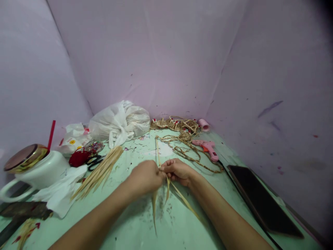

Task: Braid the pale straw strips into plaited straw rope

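Observation:
My left hand [148, 176] and my right hand [178, 171] meet at the middle of the table, fingers pinched round a thin braid [157, 150] of dried straw-like strips. The finished-looking braid runs away from me from the fingertips, towards a coil of braided cord. Loose pale strips [185, 201] spread from under both hands towards me, one hanging below the left hand and others below the right. Both hands are closed on the strips; the exact grip of the left fingers is hidden behind its back. Left of the hands lies a bundle of dry strips [104, 170].
Braided cord [200, 159] lies behind my right hand, beside a pink glue gun [208, 148] with a black cable. A dark tablet-like slab [264, 201] lies right. Leftward are black scissors [94, 161], red yarn [79, 157], a white mug [48, 170], a hammer [24, 210] and a plastic bag [121, 121].

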The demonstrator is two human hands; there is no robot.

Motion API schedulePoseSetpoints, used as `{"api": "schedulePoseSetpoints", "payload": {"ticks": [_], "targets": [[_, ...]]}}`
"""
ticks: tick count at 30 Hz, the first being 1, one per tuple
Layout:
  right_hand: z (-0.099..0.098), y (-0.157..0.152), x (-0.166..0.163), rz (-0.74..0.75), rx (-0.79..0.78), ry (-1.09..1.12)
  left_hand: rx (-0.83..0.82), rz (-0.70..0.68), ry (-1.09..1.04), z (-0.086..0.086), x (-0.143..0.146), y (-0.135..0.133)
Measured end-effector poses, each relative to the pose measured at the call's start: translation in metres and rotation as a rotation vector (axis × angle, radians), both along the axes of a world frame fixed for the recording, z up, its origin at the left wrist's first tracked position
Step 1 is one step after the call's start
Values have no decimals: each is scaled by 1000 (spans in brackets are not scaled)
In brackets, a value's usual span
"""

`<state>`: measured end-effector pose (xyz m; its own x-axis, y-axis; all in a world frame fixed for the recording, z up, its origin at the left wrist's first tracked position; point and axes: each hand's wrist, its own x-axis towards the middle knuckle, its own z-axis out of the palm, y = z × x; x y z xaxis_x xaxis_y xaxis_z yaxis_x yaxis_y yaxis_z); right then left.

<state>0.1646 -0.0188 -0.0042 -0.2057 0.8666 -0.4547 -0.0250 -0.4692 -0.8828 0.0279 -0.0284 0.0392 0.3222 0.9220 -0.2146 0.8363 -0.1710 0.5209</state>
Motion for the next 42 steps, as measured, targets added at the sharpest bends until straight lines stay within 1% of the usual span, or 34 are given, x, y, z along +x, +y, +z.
{"api": "schedulePoseSetpoints", "payload": {"ticks": [2,4,7,8,9,10,12,15,17,20,23,26,28,30,33,36,38,39,40,41,42], "targets": [[1,0,1,8,-5,30,-71,143,-116,3,-6,13],[0,0,2,21,-3,61,-241,226,-289,-1,-7,22],[-1,1,4,53,10,86,-577,222,-538,-15,-3,26],[-2,1,4,61,15,79,-651,214,-592,-19,-1,26],[-2,1,5,67,23,59,-685,216,-623,-23,-1,27],[-3,1,6,71,36,23,-686,224,-629,-26,-1,27],[-3,2,7,97,93,-80,-622,233,-581,-29,-2,27],[-4,3,7,183,239,-260,-543,234,-502,-28,-2,26],[-6,3,7,226,368,-376,-519,241,-533,-27,0,24],[-6,2,4,218,518,-573,-464,261,-582,-24,3,20],[3,-2,3,193,543,-793,-415,290,-542,-22,6,18],[18,-8,2,180,484,-942,-415,310,-527,-21,7,17],[25,-12,-1,205,421,-936,-429,334,-550,-20,7,17],[28,-16,-7,228,391,-904,-448,359,-581,-20,7,17],[25,-22,-17,206,456,-939,-487,341,-613,-20,3,18],[23,-24,-19,216,531,-946,-496,258,-624,-23,-3,20],[26,-23,-13,308,477,-874,-473,217,-636,-26,-6,21],[29,-22,-9,352,420,-825,-462,208,-642,-29,-6,21],[32,-21,-5,364,355,-777,-456,208,-648,-31,-7,21],[35,-19,-1,331,294,-734,-455,215,-655,-33,-7,20],[37,-16,2,253,243,-689,-453,223,-665,-35,-7,19]]}}
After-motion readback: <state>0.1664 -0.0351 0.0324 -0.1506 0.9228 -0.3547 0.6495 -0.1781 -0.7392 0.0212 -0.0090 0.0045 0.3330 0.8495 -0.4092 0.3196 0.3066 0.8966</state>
